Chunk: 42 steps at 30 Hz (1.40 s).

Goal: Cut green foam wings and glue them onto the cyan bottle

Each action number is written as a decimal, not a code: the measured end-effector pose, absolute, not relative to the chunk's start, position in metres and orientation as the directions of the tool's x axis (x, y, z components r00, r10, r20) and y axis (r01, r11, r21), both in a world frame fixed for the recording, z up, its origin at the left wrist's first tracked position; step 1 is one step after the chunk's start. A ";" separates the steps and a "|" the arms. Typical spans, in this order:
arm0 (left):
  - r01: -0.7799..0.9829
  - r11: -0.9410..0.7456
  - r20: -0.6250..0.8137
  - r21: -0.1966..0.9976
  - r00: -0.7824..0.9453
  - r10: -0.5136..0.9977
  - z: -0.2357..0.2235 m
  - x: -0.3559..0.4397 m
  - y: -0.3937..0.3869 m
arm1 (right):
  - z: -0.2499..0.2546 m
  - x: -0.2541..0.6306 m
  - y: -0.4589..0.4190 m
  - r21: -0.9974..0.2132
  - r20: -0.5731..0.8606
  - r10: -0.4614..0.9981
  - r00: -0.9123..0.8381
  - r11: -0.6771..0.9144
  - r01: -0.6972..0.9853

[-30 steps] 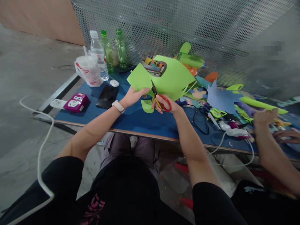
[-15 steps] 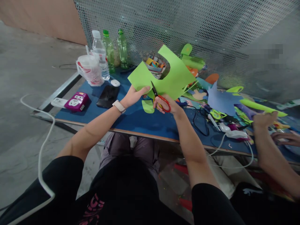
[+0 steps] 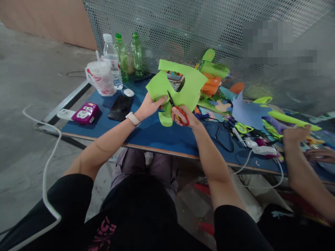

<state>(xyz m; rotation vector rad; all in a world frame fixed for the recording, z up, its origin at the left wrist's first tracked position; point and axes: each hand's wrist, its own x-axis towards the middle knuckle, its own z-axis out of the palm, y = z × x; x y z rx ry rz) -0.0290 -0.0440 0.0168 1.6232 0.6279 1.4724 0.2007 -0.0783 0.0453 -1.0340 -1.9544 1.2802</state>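
My left hand pinches the left edge of a light green sheet held up over the blue table. A white watch sits on that wrist. My right hand grips red-handled scissors, whose dark blades point up into the sheet near my left fingers. A rounded hole is cut in the sheet's upper middle. A green offcut lies just below the hands.
A black phone, white mouse, purple box, bagged cup and three bottles fill the left. Paper shapes, cables and a glue gun crowd the right, where another person's hands work. Mesh panel behind.
The green sheet has turned and folded inward over the last second, drawing closer to my hands. The scissors stay in the cut. The other person's hand shifted slightly.
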 end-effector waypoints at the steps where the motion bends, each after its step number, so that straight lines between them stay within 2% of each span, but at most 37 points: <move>1: -0.170 -0.520 0.545 0.837 0.185 0.818 0.016 -0.029 -0.044 | 0.045 0.200 -0.079 -0.923 0.054 0.850 -0.524 0.243 0.299; 12: -0.120 -0.558 0.569 0.821 0.113 0.814 0.013 -0.029 -0.042 | 0.039 0.195 -0.076 -0.893 0.054 0.884 -0.465 0.251 0.374; 20: -0.090 -0.545 0.553 0.833 0.129 0.823 0.010 -0.027 -0.043 | 0.035 0.189 -0.080 -0.906 0.121 0.861 -0.493 0.299 0.299; 29: -0.068 -0.578 0.580 0.813 0.013 0.814 0.008 -0.026 -0.037 | 0.033 0.187 -0.077 -0.907 0.077 0.888 -0.453 0.251 0.338; 36: -0.002 -0.558 0.557 0.830 0.060 0.828 0.007 -0.026 -0.039 | 0.023 0.185 -0.074 -0.917 0.120 0.886 -0.447 0.272 0.292; 42: -0.016 -0.555 0.555 0.832 0.019 0.831 0.008 -0.026 -0.041 | 0.022 0.186 -0.074 -0.894 0.116 0.898 -0.425 0.281 0.349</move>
